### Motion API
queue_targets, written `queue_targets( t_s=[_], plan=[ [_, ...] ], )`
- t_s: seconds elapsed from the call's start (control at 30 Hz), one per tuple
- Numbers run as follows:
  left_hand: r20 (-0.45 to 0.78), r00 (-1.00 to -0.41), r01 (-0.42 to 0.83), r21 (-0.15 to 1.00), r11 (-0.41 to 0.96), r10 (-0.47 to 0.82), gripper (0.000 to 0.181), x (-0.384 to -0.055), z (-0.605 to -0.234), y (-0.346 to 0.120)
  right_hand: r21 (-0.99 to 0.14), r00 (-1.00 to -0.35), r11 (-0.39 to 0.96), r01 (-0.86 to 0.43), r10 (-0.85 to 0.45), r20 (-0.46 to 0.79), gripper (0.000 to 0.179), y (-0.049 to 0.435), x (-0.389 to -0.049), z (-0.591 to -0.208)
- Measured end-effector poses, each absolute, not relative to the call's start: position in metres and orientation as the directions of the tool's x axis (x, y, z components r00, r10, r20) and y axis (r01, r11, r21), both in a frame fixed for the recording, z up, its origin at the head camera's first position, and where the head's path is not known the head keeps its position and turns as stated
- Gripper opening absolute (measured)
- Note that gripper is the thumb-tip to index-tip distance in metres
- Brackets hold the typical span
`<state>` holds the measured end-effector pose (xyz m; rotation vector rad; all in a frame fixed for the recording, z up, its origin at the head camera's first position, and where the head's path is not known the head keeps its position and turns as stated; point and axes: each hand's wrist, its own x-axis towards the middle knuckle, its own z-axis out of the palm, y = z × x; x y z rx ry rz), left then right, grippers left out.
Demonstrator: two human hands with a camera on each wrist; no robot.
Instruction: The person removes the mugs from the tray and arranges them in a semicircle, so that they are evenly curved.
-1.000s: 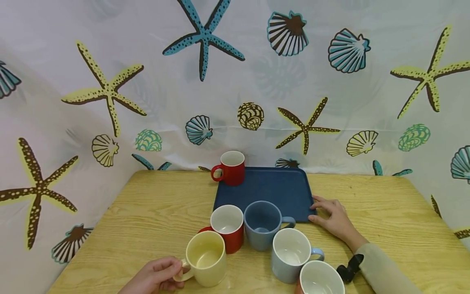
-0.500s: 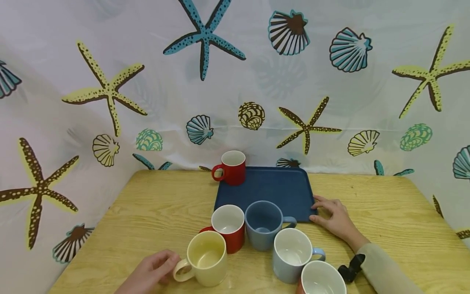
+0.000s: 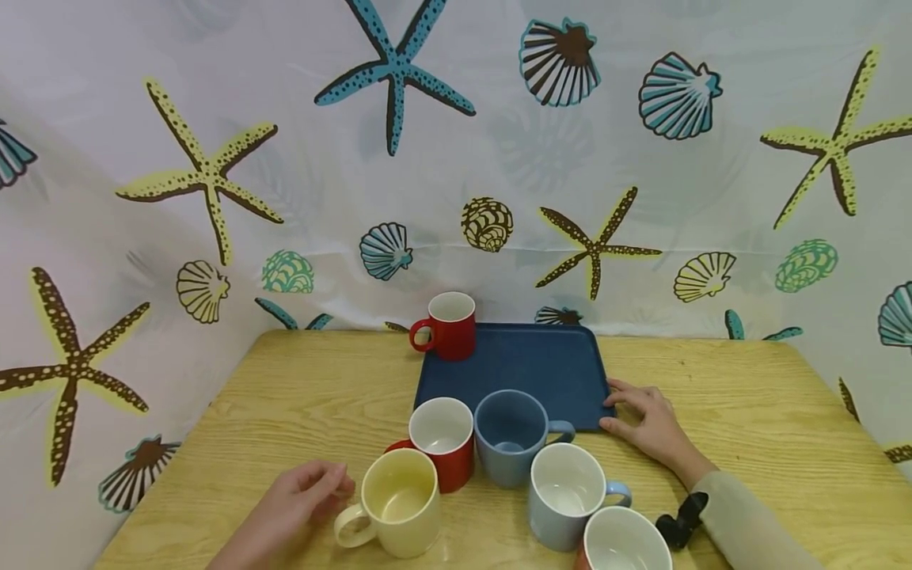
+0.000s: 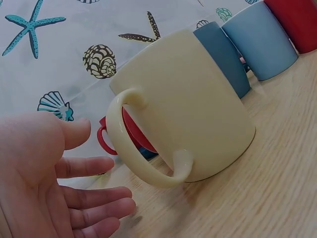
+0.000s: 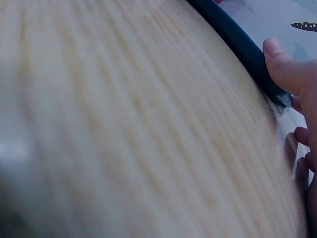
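My left hand (image 3: 295,499) is beside the handle of a pale yellow mug (image 3: 412,529), apart from it. In the left wrist view, the fingers (image 4: 99,198) are loosely extended and hold nothing. The mug stands upright on the wooden table, handle toward that hand. At the near right corner of a dark blue tray (image 3: 537,368), my right hand (image 3: 644,423) holds the edge, with the thumb (image 5: 280,62) on the rim in the right wrist view. A red mug (image 3: 454,336) stands upright at the tray's far left corner.
Between the hands, more upright mugs cluster: a red one with white inside (image 3: 452,463), a blue one (image 3: 507,455), a light blue one (image 3: 552,514) and an orange-red one (image 3: 623,542) cut off by the frame. A shell-patterned cloth (image 3: 456,174) hangs behind the table (image 3: 299,396).
My left hand has let go of the yellow mug's handle and drawn away to the left and slightly up. The right hand, tray and mugs stay where they were.
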<state>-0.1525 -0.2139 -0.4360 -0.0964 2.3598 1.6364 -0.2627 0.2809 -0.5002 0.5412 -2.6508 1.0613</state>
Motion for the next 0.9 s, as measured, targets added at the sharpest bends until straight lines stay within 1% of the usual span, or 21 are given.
queue_targets(
  t_s=[0.13, 0.23, 0.4, 0.5, 0.67, 0.77, 0.9],
  plan=[
    [-0.214, -0.97, -0.156, 0.914, 0.375, 0.118, 0.046, -0.158, -0.435, -0.213, -0.613, -0.903, 0.669, -0.422, -0.252, 0.347, 0.027, 0.28, -0.264, -0.501],
    [-0.193, -0.975, -0.136, 0.91, 0.391, 0.11, 0.045, -0.163, -0.434, -0.211, -0.61, -0.903, 0.671, -0.421, -0.249, 0.349, 0.027, 0.28, -0.265, -0.502],
    [-0.198, -0.978, -0.16, 0.911, 0.38, 0.063, 0.042, -0.172, -0.431, -0.205, -0.609, -0.902, 0.671, -0.423, -0.248, 0.353, 0.027, 0.28, -0.266, -0.502],
    [-0.211, -0.976, -0.178, 0.913, 0.367, 0.051, 0.04, -0.179, -0.43, -0.203, -0.607, -0.902, 0.673, -0.424, -0.25, 0.352, 0.027, 0.281, -0.266, -0.501],
    [-0.223, -0.974, -0.19, 0.912, 0.363, 0.05, 0.042, -0.188, -0.429, -0.204, -0.6, -0.904, 0.682, -0.419, -0.251, 0.346, 0.027, 0.281, -0.263, -0.499],
    [-0.201, -0.977, -0.165, 0.918, 0.362, 0.067, 0.043, -0.193, -0.428, -0.207, -0.596, -0.902, 0.683, -0.422, -0.253, 0.349, 0.027, 0.281, -0.262, -0.499],
    [-0.166, -0.984, -0.136, 0.927, 0.35, 0.058, 0.042, -0.202, -0.425, -0.212, -0.598, -0.901, 0.68, -0.425, -0.252, 0.354, 0.027, 0.282, -0.262, -0.5]
  ],
)
